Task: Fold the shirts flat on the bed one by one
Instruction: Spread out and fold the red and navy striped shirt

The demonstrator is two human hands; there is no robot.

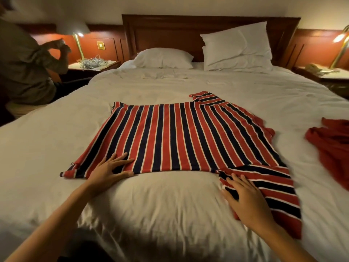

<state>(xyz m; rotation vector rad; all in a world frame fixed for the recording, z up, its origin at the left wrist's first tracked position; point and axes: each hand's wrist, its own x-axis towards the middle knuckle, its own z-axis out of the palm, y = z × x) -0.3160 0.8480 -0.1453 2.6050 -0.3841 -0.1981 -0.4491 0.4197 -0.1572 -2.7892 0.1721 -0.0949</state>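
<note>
Dim, warm lamplight (pixel 80 34); wide-angle edge distortion.

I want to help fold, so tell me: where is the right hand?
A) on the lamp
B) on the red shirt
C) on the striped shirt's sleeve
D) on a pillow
C: the right hand lies flat, fingers straight, on the sleeve of the striped shirt.

both arms extended forward; left hand (pixel 109 170) and right hand (pixel 245 199) flat, palms down, fingers straight and spread.
</note>
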